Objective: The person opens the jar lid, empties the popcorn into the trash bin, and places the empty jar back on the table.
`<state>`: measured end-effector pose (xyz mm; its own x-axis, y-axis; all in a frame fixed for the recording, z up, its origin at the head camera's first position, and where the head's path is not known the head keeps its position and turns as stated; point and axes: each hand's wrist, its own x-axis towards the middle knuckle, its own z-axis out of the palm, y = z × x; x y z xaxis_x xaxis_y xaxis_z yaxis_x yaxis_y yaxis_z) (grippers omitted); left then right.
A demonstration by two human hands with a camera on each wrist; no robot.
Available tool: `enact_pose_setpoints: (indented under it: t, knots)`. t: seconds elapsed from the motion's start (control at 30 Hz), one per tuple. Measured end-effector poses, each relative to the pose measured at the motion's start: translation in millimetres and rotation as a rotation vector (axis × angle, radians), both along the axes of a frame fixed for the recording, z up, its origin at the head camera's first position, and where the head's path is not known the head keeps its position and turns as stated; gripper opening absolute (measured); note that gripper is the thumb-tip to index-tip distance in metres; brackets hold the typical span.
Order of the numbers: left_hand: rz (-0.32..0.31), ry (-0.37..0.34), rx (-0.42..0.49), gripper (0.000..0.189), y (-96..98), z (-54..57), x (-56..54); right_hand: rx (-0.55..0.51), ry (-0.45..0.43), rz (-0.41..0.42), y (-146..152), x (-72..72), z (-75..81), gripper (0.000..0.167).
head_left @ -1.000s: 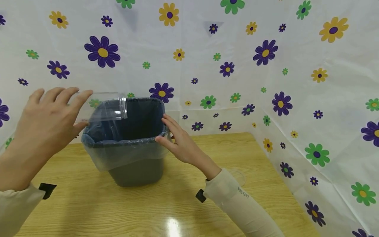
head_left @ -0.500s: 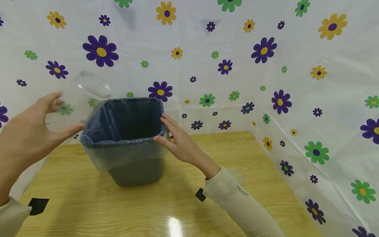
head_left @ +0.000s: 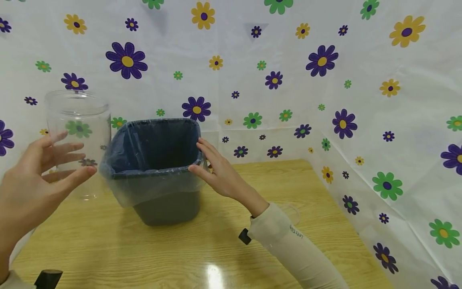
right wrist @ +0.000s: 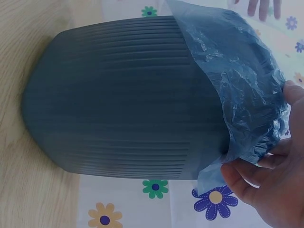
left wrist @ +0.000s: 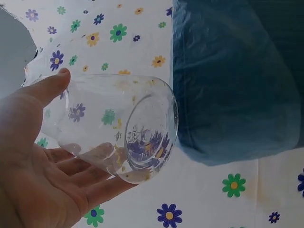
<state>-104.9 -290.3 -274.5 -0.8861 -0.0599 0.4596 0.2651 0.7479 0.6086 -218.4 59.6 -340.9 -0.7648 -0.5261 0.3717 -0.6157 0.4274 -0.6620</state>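
My left hand [head_left: 36,180] grips a clear plastic jar [head_left: 81,126] left of the trash bin, fingers behind and thumb in front. The jar stands upright with its open mouth up. In the left wrist view, yellowish specks show near the jar's base [left wrist: 147,133]. A dark grey trash bin [head_left: 167,208] sits on the table, with a thin bluish liner [head_left: 151,188] folded over its rim. At the bin's right front corner, my right hand [head_left: 227,176] holds the lined rim, its fingers curled at the liner [right wrist: 247,90] in the right wrist view.
A clear round piece like a lid [head_left: 292,212] lies on the wooden table [head_left: 173,257], partly behind the right sleeve [head_left: 288,245]. White flower-printed sheeting [head_left: 245,48] rises behind the table and along its right side.
The jar, sideways with its mouth over the bin a second ago, has swung left and turned upright in my left hand. My right hand stays on the rim.
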Motion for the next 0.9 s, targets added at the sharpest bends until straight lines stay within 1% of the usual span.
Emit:
enact_pose_setpoints:
  t: [0.07, 0.2, 0.33, 0.5, 0.57, 0.63, 0.77, 0.8, 0.87, 0.9]
  knots:
    - [-0.028, -0.001, 0.027, 0.088, -0.7, -6.0, 3.2, 0.001, -0.001, 0.002, -1, -0.8, -0.7, 0.074]
    - [-0.091, -0.036, 0.073, 0.087, 2.2, -17.2, 11.1, 0.000, -0.006, -0.003, -2, -2.0, -1.6, 0.073]
    - [-0.143, -0.069, 0.098, 0.087, 7.9, -28.7, 21.4, 0.007, -0.008, -0.007, -3, -3.2, -2.3, 0.073]
    - [-0.252, -0.065, 0.158, 0.086, 18.1, -43.0, 35.6, 0.007, -0.005, -0.006, -4, -4.2, -1.6, 0.073]
    - [-0.275, -0.094, 0.161, 0.086, 23.0, -49.3, 40.2, 0.000, -0.005, -0.003, -5, -4.3, -1.0, 0.073]
    - [-0.278, -0.159, 0.153, 0.083, 27.4, -56.4, 44.2, -0.006, -0.007, -0.001, -5, -4.1, -0.5, 0.073]
    - [-0.297, -0.364, 0.176, 0.081, 35.5, -73.5, 49.3, -0.006, -0.009, -0.002, -4, -4.1, -0.6, 0.072]
    - [-0.306, -0.403, 0.186, 0.082, 37.0, -78.3, 50.0, -0.008, -0.010, -0.001, -5, -4.2, -0.6, 0.072]
    - [-0.342, -0.467, 0.237, 0.083, 39.3, -87.9, 50.7, -0.008, -0.009, -0.004, -5, -4.3, -0.7, 0.072]
    - [-0.358, -0.482, 0.253, 0.084, 39.9, -92.6, 50.7, -0.009, -0.007, -0.005, -5, -4.3, -0.6, 0.072]
